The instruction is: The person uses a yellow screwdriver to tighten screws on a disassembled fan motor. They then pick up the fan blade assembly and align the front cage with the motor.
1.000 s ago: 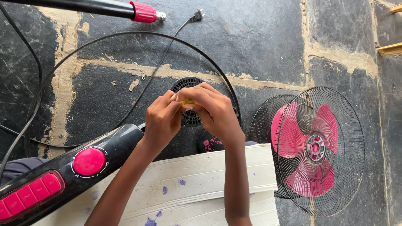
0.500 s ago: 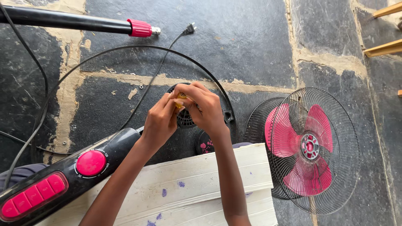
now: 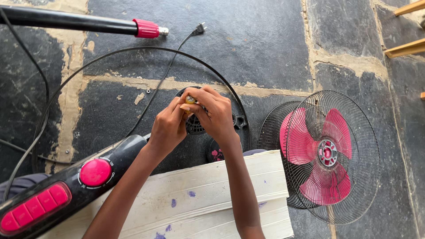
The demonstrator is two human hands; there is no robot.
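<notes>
Frame centre: left hand (image 3: pixel 168 128) and right hand (image 3: pixel 214 116) both pinched round small yellow piece (image 3: pixel 190 100), mostly hidden; black motor hub (image 3: pixel 195 125) half covered beneath

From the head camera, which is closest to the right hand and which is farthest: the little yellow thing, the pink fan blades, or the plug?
From the right hand:
1. Little yellow thing, pinched at its fingertips.
2. Plug, straight above on the floor.
3. Pink fan blades, off to the right inside the wire cage.
</notes>
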